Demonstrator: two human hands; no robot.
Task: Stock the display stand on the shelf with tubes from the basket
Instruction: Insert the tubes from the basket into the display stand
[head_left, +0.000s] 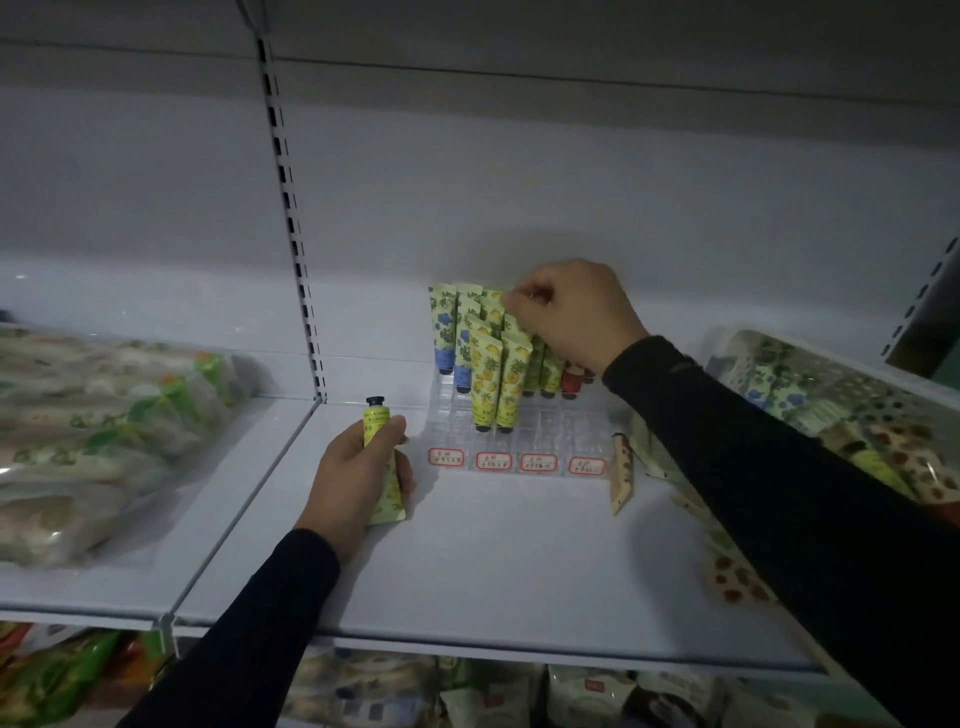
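A clear tiered display stand (550, 426) sits on the white shelf (493, 561) against the back wall, with red-edged price labels along its front. Several patterned tubes stand cap-down in it, among them blue-flowered tubes (444, 332) at the left and yellow-fruit tubes (511, 384) in front. My right hand (571, 312) reaches over the stand and pinches the top of a green-patterned tube (511, 325) in a back row. My left hand (358, 473) grips a yellow-green tube (382, 457) with its black cap up, left of the stand. The basket (852, 395) of tubes sits at the right.
Several loose tubes (623, 473) lie on the shelf right of the stand, partly under my right arm. Bagged packets (104, 415) fill the neighbouring shelf bay at the left. A slotted upright (296, 228) divides the bays. More packaged goods (467, 691) sit on the shelf below.
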